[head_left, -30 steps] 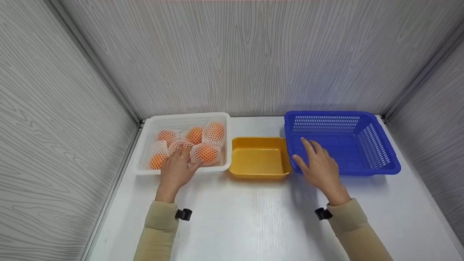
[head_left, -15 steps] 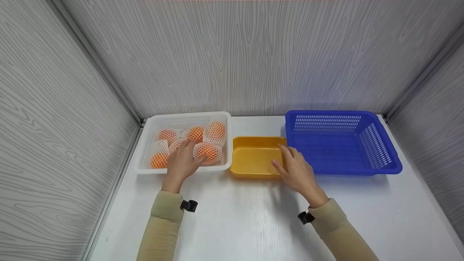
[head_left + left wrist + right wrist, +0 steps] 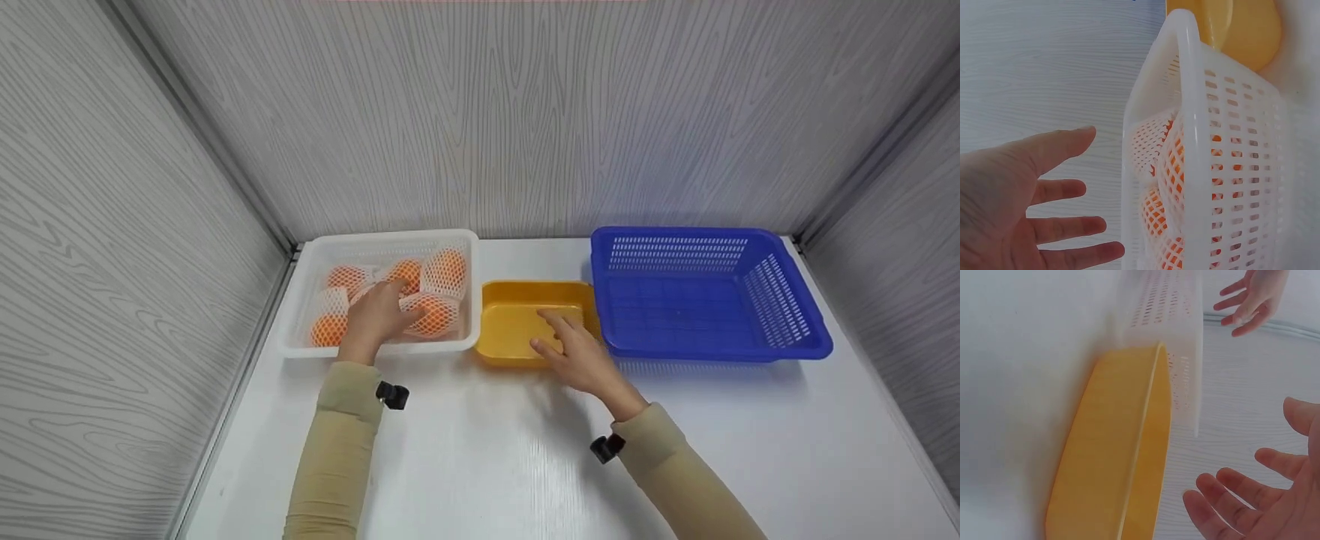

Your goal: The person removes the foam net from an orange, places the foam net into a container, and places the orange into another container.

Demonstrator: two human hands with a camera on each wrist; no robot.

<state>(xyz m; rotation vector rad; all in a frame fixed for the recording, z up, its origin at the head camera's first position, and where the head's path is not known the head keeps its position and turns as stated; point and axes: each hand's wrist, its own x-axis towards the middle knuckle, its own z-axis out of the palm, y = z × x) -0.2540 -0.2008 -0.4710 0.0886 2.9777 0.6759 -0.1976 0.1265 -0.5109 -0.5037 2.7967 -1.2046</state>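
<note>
Several oranges, each in a white foam net sleeve, lie in a white plastic basket (image 3: pixel 304 247) on the left; one netted orange (image 3: pixel 433 315) sits near its front right corner. Above the basket hovers my left hand (image 3: pixel 375 313), fingers spread and holding nothing, hiding part of the fruit. In the left wrist view its fingertips point down toward the basket rim, with air between. My right hand (image 3: pixel 583 361) hangs over the yellow tray (image 3: pixel 510 361), its fingers loosely extended and nothing in them. The right wrist view shows that hand above the tray's rim.
A blue plastic basket (image 3: pixel 675 319) with slotted walls stands on the right, against the yellow tray. All three containers line the back of a white table (image 3: pixel 480 457). Wood-grain panels (image 3: pixel 517 120) close off the back and both sides.
My right hand has moved left, from over the blue basket's edge to over the yellow tray. My left hand has shifted slightly forward and right above the oranges.
</note>
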